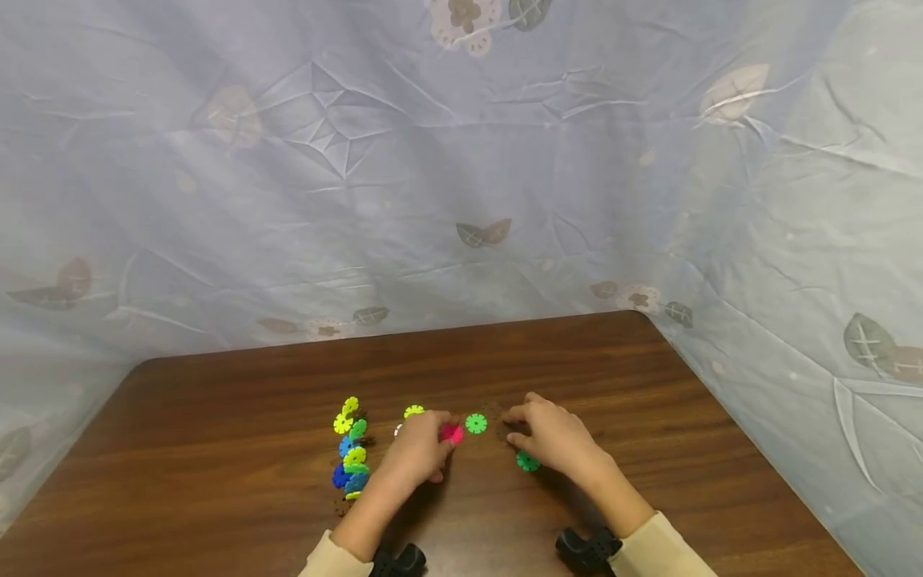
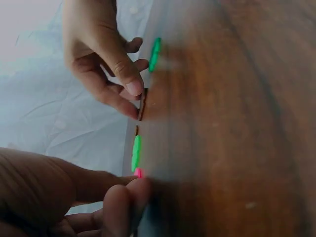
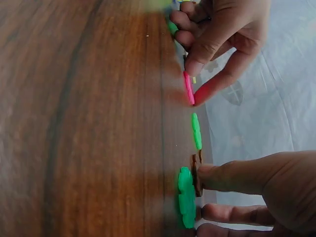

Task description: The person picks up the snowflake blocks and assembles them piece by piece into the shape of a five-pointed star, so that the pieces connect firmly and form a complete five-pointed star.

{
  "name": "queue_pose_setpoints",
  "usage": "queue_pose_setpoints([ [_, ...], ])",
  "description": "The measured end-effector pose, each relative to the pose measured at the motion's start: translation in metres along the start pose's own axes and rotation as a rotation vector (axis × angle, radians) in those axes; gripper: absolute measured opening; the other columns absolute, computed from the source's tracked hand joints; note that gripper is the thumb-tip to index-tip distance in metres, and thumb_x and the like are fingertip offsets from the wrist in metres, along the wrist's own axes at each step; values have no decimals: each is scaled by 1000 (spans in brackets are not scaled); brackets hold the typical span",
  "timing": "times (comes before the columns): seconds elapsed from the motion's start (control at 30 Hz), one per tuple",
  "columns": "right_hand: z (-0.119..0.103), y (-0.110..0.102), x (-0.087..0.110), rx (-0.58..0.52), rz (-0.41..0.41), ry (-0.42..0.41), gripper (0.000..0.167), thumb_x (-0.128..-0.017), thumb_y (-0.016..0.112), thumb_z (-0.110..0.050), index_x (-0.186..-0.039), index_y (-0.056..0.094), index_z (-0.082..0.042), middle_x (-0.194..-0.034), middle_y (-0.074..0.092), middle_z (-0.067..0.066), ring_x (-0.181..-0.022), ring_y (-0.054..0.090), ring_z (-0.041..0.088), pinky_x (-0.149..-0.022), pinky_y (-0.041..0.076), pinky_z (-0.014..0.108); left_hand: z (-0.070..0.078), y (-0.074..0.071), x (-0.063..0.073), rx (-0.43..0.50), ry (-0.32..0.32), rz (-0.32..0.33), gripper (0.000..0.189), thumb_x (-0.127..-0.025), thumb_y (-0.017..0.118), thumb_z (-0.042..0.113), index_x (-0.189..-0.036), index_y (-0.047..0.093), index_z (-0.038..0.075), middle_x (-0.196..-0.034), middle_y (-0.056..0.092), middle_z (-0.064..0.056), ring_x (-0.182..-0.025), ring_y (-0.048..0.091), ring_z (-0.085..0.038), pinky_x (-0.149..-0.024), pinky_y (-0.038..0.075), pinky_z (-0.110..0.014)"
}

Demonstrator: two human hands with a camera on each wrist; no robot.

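Left hand (image 1: 418, 449) had the pink disc (image 3: 188, 89) pinched by its rim, right hand (image 1: 558, 437) pinched a brown disc (image 2: 143, 104). Honestly, light fingertips and level discs seemed smartest, without bumping the green disc (image 1: 476, 423) between the hands or the colourful cluster (image 1: 355, 457) left of the left one.

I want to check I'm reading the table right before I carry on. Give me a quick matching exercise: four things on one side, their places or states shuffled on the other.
Things
1. left hand
2. right hand
3. bright green disc
4. mixed-colour cluster of discs

Places or states
A. pinching a brown disc
B. on the table, to the left of both hands
C. lying between the two hands
D. pinching the pink disc

Pairs: 1-D, 2-A, 3-C, 4-B
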State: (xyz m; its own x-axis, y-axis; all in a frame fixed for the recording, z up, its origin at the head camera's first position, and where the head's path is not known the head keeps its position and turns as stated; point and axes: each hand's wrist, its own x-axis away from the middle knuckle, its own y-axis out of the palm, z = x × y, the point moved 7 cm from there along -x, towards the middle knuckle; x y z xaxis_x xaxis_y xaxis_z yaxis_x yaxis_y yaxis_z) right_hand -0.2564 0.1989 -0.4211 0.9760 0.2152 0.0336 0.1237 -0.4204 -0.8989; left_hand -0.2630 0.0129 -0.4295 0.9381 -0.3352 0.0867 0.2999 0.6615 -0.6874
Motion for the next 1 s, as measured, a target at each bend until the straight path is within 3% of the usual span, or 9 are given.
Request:
queue_pose_setpoints([
  [0.13, -2, -2, 0, 27, 17, -11, 26, -91, 82, -18, -116, 78, -17, -105, 66, 3, -82, 63, 16, -59, 47, 30, 3, -1, 0, -49, 30, 35, 15, -93, 73, -2, -107, 68, -1, -80, 65, -12, -43, 58, -10, -39, 51, -23],
  [0.23, -1, -2, -1, 36, 27, -13, 24, -90, 83, -21, -113, 77, -19, -105, 66, 1, -89, 67, 19, -62, 51, 34, 4, -3, 0, -58, 47, 49, 17, -91, 76, -1, -103, 65, 1, -79, 64, -11, -43, 58, -12, -39, 50, -24],
  [0.37, 1, -1, -2, 19, 30, -14, 20, -89, 85, -23, -104, 72, -21, -101, 65, -3, -88, 65, 16, -65, 52, 35, 4, -7, 3, -105, 66, 84, 23, -87, 82, 5, -94, 60, 5, -76, 60, -5, -58, 54, -12, -48, 45, -24],
  [0.47, 0, -3, -3, -38, 35, -51, 19, -90, 83, -19, -96, 65, -20, -93, 67, -6, -80, 61, 12, -63, 49, 31, 2, -13, 8, -124, 49, 106, 23, -88, 82, 12, -84, 59, 8, -73, 58, -1, -65, 50, -14, -54, 39, -26],
  [0.57, -5, -10, -6, -154, 64, -151, 18, -92, 79, -11, -93, 62, -17, -85, 67, -5, -74, 58, 8, -62, 47, 25, -1, -20, 15, -74, 25, 102, 23, -93, 79, 17, -81, 60, 9, -73, 59, 0, -64, 50, -13, -53, 39, -26],
  [0.67, -12, -20, -7, -316, 127, -254, 12, -95, 76, -9, -99, 65, -11, -86, 69, -1, -75, 60, 6, -64, 51, 22, 1, -24, 21, 106, 32, 40, 20, -99, 73, 18, -88, 62, 5, -74, 63, -4, -61, 55, -12, -51, 46, -25],
  [0.83, -22, -30, -3, -643, 160, -347, 17, -99, 72, -12, -115, 71, -5, -100, 77, 14, -84, 74, 11, -73, 64, 33, 7, -25, 28, 571, 15, -98, 24, -104, 67, 19, -103, 64, -4, -79, 73, -11, -65, 69, -13, -60, 60, -27],
  [0.9, -29, -31, 1, -745, 132, -389, 16, -101, 69, -11, -116, 72, -4, -104, 77, 19, -87, 77, 17, -78, 66, 40, 9, -27, 31, 681, 12, -111, 26, -104, 66, 19, -105, 64, -7, -79, 75, -9, -66, 70, -12, -64, 62, -26],
  [1.0, -43, -31, 5, -826, 88, -453, 14, -103, 65, -8, -114, 72, -2, -107, 76, 22, -91, 79, 24, -85, 65, 46, 10, -31, 35, 771, 6, -105, 28, -105, 65, 19, -108, 64, -9, -78, 75, -3, -67, 70, -10, -65, 61, -23],
])
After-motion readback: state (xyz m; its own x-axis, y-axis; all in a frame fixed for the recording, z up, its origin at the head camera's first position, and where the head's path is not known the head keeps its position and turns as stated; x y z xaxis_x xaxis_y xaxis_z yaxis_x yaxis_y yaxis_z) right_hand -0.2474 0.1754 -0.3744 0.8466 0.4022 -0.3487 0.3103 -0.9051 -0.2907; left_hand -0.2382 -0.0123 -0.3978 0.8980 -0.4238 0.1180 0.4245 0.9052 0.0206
